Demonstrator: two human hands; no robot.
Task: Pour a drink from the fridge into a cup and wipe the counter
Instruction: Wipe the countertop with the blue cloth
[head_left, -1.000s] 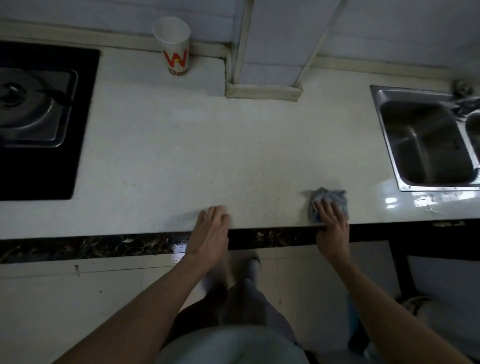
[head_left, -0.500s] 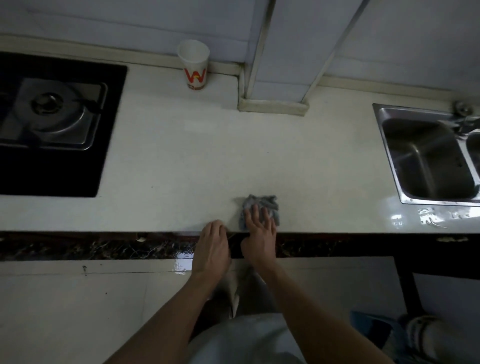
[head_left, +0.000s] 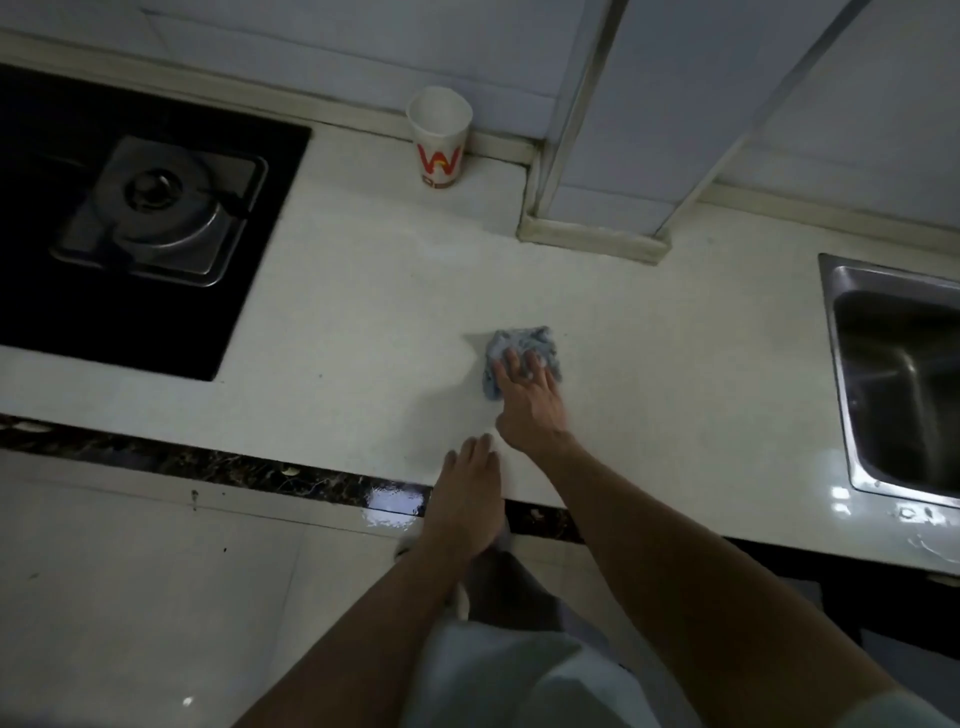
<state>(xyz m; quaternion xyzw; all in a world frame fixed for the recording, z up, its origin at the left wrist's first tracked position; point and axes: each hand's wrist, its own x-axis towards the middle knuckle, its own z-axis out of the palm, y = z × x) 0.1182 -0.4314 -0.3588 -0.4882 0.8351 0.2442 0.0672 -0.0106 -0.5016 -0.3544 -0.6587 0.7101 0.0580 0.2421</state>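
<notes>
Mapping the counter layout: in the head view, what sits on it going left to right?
gas hob → paper cup → grey cloth → steel sink. Both hands and the wall column overlap the cup and cloth sideways, so they are left out.

Upper centre I see a white cup (head_left: 439, 143) with a red W and a brown band below it. The cloth (head_left: 524, 343) mid-frame is mottled blue-grey. The counter (head_left: 363, 291) is off-white and faintly speckled, its front edge (head_left: 234, 465) black with brown marbling. Upper left, the hob (head_left: 31, 234) is black.
</notes>
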